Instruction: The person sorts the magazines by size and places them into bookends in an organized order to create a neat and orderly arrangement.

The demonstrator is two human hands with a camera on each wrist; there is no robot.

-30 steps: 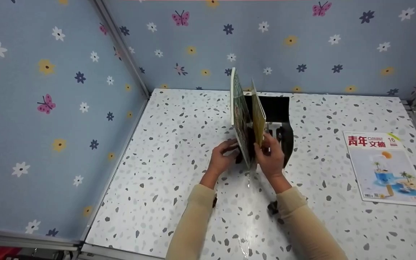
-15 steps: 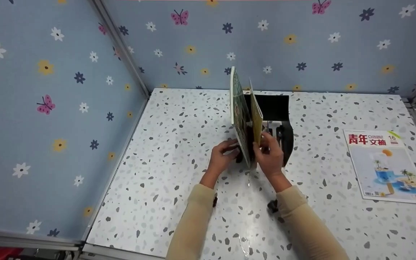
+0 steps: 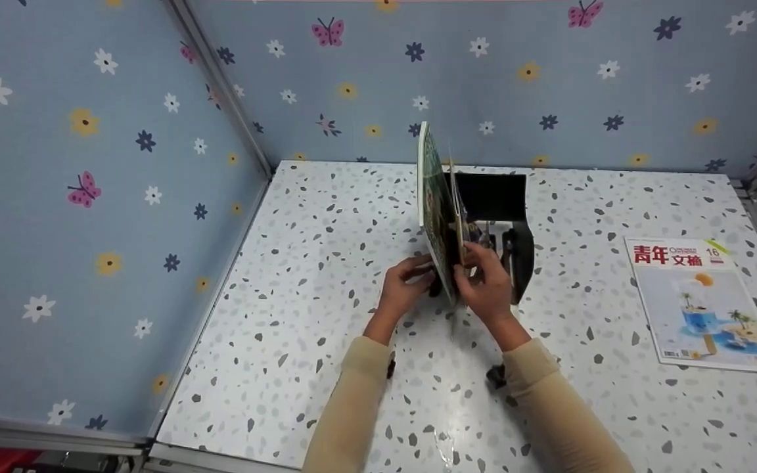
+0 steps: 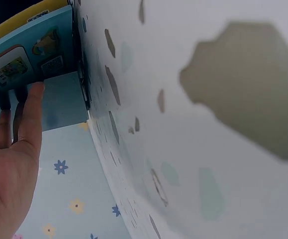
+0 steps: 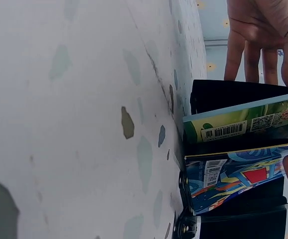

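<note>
A black bookstand [image 3: 498, 196] stands on the table with a larger green-covered book [image 3: 436, 197] upright at its left side. Just right of it is a thinner book [image 3: 458, 213], whose bright blue patterned cover [image 5: 233, 181] shows in the right wrist view. My right hand [image 3: 489, 289] pinches the thinner book near its front lower edge, thumb on the left, fingers on the right. Left of the green book, my left hand [image 3: 402, 286] rests with nearly straight fingers against the bookstand's end plate [image 4: 64, 102]. The right thumb is partly hidden.
A magazine [image 3: 704, 309] with a beach picture lies flat at the right of the speckled table [image 3: 326, 381]. Flowered wall panels [image 3: 378, 79] rise behind and at the left. Black slots of the bookstand show right of the thinner book.
My right hand has shifted slightly left, bringing the thinner book closer to the green one; its yellow side has turned out of sight. The left hand has stayed put.
</note>
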